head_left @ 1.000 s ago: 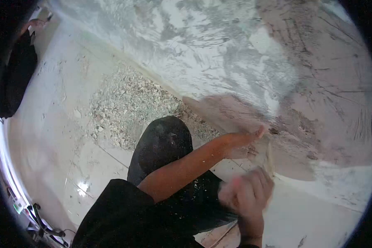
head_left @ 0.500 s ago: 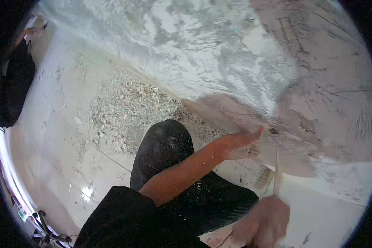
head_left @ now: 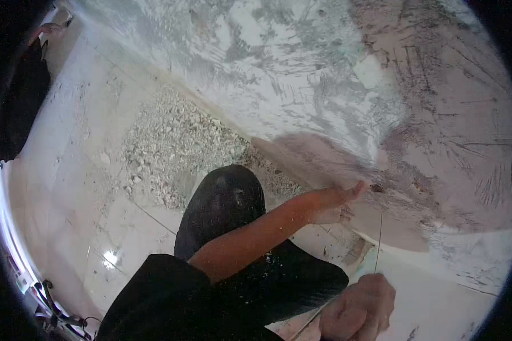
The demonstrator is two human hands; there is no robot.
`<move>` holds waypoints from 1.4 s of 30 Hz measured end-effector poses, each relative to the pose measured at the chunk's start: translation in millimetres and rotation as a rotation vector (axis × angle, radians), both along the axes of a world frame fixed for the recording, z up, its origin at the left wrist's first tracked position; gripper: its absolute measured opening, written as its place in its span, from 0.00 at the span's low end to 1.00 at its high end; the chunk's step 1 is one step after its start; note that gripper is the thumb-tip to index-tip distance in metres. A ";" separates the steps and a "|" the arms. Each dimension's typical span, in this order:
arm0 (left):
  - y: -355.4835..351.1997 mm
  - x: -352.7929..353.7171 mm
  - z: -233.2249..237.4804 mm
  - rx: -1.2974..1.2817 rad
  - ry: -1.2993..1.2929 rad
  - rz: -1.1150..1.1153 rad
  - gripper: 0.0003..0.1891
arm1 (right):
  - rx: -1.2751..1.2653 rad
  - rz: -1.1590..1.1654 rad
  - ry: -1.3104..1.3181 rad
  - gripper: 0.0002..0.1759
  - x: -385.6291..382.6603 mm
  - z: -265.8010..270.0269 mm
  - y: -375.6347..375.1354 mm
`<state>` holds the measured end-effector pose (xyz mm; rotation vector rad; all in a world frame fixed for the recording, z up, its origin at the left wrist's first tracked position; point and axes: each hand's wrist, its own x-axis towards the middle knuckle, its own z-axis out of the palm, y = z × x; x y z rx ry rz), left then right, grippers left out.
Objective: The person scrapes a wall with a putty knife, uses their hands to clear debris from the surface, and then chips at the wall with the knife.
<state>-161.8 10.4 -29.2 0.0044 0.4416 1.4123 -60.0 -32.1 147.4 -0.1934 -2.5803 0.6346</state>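
My left hand (head_left: 333,202) reaches across my knee to the lower part of the wall (head_left: 301,85), fingers stretched out. Its fingertips are right beside a small dark hole (head_left: 376,188) in the wall. Lower right, my right hand (head_left: 358,310) is closed in a fist around a scraper. The scraper's thin blade (head_left: 379,244) points up from the fist toward the wall, seen nearly edge-on. A thin shaft (head_left: 307,325) shows on the other side of the fist. The wall is patchy, with white and grey areas and a scratched, pinkish-brown shaded stretch.
Crumbled plaster chips (head_left: 173,150) lie heaped on the tiled floor (head_left: 68,187) along the wall's foot. My bent knee (head_left: 224,193) is in the middle. A person in dark clothing (head_left: 23,102) is at the far left. Dark cables (head_left: 62,312) lie lower left.
The scraper blade has turned from showing its flat side to nearly edge-on, with my right fist slightly lower. My left hand stays almost in place. The view has shifted a little.
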 end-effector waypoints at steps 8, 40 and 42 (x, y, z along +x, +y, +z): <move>-6.6 -4.5 7.1 -0.004 -0.013 0.024 0.32 | 0.130 0.046 0.117 0.14 0.7 -10.4 8.4; -9.6 8.3 39.9 0.167 2.021 -0.341 0.36 | -0.303 -0.521 0.679 0.18 156.4 -52.0 19.8; -18.5 6.4 77.8 0.193 2.194 -0.711 0.37 | -0.320 -0.527 0.673 0.18 164.7 -58.7 22.5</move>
